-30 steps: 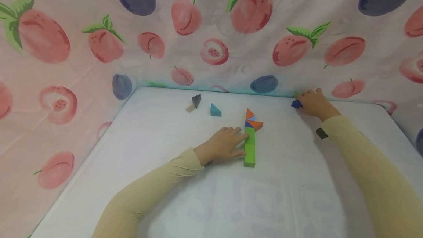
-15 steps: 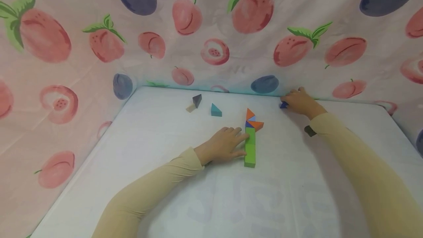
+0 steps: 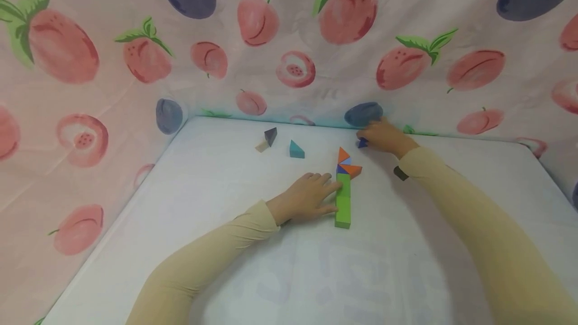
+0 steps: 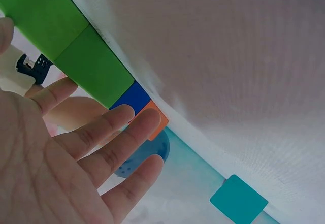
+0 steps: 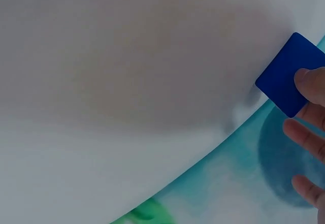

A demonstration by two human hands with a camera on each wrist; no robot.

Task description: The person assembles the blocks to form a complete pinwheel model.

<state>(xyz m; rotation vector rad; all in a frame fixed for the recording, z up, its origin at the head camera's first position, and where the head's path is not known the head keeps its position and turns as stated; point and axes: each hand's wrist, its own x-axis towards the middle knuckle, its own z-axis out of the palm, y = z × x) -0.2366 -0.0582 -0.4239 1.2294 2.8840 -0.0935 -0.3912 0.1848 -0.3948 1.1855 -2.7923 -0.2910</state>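
My left hand [image 3: 304, 197] lies beside two green blocks [image 3: 343, 209] set end to end, its fingers spread and fingertips at their side. At their far end sits a cluster of small wedges: a dark blue triangle [image 3: 342, 169], a light blue piece [image 3: 345, 161] and two orange triangles, one upright [image 3: 343, 156] and one pointing right [image 3: 355, 171]. My right hand [image 3: 386, 137] pinches a blue triangular block [image 5: 282, 79] near the back of the table, behind and right of the cluster. In the right wrist view its thumb presses the block's square face while other fingers stay extended.
A teal triangular block [image 3: 296, 150] stands left of the cluster. Farther left is a dark grey triangular block [image 3: 271, 137] with a tan piece [image 3: 262, 146] against it. A fruit-print cloth [image 3: 293, 24] rises along the back edge of the white table [image 3: 226, 275].
My right hand has carried the blue triangular block leftward along the back of the table toward the cluster. The left hand stays in place by the green blocks.
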